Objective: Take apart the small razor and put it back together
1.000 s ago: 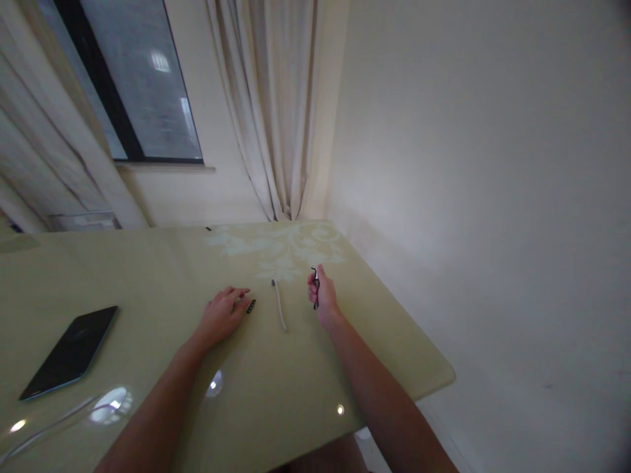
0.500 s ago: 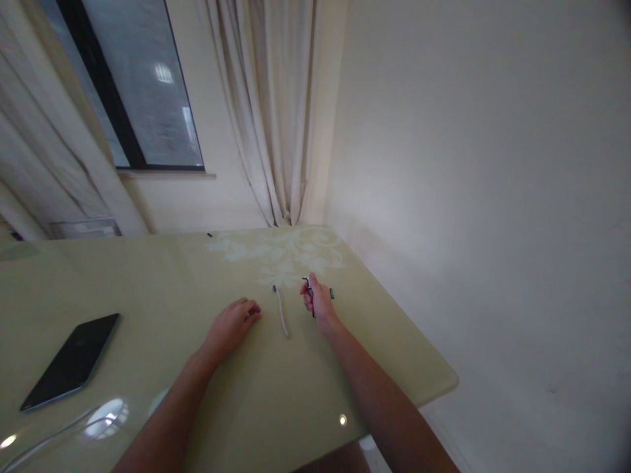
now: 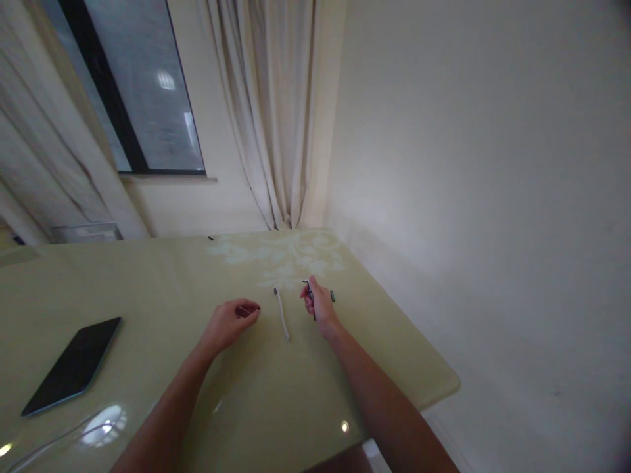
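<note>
My left fingers (image 3: 249,309) are curled in now, pinched on a small dark piece that I can only just make out at the tips; a second ago that black piece lay on the table (image 3: 276,394) just past the fingertips, with the hand flat beside it. So I read the change as a pickup: the left hand (image 3: 229,323) has closed on the piece and lifted a little off the glass. It is too small to tell what it is.

My right hand (image 3: 319,305) is closed around a thin black tool (image 3: 310,297), held upright, one end poking above the fingers and the other below. The grip looks the same as half a second ago, though a second ago the hand sat a touch higher and nearer the floral print. Just beside its far side lies a small dark-green bit (image 3: 332,295) on the table, which came into view when the hand shifted.

Between the two hands lies the white stick (image 3: 282,314), unmoved, its dark tip pointing away from me, touching neither hand.

Further out, a phone (image 3: 73,364) lies face up at the left, well apart. Beyond the table hang the curtain (image 3: 276,112) and window (image 3: 142,79).
</note>
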A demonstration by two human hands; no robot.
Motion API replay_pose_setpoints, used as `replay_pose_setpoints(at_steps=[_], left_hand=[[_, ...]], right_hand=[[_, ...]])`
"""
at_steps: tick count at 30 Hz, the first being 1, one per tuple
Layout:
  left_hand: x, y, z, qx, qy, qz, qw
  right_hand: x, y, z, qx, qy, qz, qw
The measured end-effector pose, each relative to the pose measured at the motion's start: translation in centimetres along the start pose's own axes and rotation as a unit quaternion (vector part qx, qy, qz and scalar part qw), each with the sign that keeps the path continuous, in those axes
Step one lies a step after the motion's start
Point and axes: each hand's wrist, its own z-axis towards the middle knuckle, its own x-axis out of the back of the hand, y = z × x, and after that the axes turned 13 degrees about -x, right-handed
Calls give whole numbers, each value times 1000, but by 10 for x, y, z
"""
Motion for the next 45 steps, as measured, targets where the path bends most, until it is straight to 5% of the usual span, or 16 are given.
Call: replay_pose_setpoints(at_steps=[3,6,8,12,20,36,45], left_hand=[[-2,11,0,40,91,-226,969],[-10,23,-1,60,167,-448,876],[-16,28,-2,70,176,-530,827],[-23,33,-4,84,161,-585,791],[-32,38,-7,86,88,-589,798],[-46,36,-8,66,63,-570,817],[-51,28,-6,81,92,-623,773]], right_hand=[[-4,-3,-5,17,-21,16,1000],[-12,-6,-17,41,-65,12,997],[-19,-9,-27,58,-96,-9,994],[-31,-10,-44,100,-116,-72,985],[-39,-1,-53,142,-129,-96,977],[-36,-1,-46,137,-105,-100,980],[-38,-2,-45,120,-130,-54,983]])
